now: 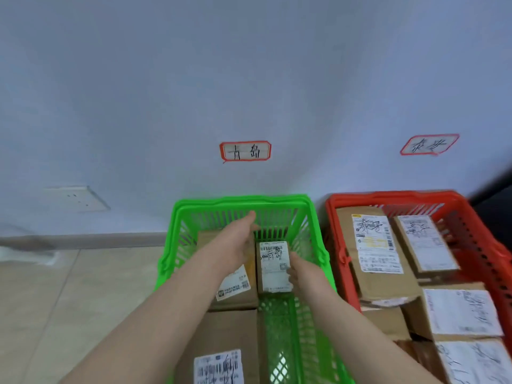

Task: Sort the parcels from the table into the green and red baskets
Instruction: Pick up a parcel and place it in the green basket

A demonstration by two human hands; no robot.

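Right hand point(299, 268) fingers point(291, 273) grip small parcel point(274, 266) edge; left hand point(238, 245) alongside.

Small brown parcel point(274, 266), label up, inside green basket point(241, 202); red basket point(388, 196) alongside holds several labelled parcels point(376, 245)

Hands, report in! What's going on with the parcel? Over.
Left hand open, over green basket. Right hand grips small parcel, inside basket. Nothing blocking.

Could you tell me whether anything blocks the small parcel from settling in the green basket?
Nothing visible does: the small parcel, held between left hand and right hand, is already inside the green basket, beside another parcel.
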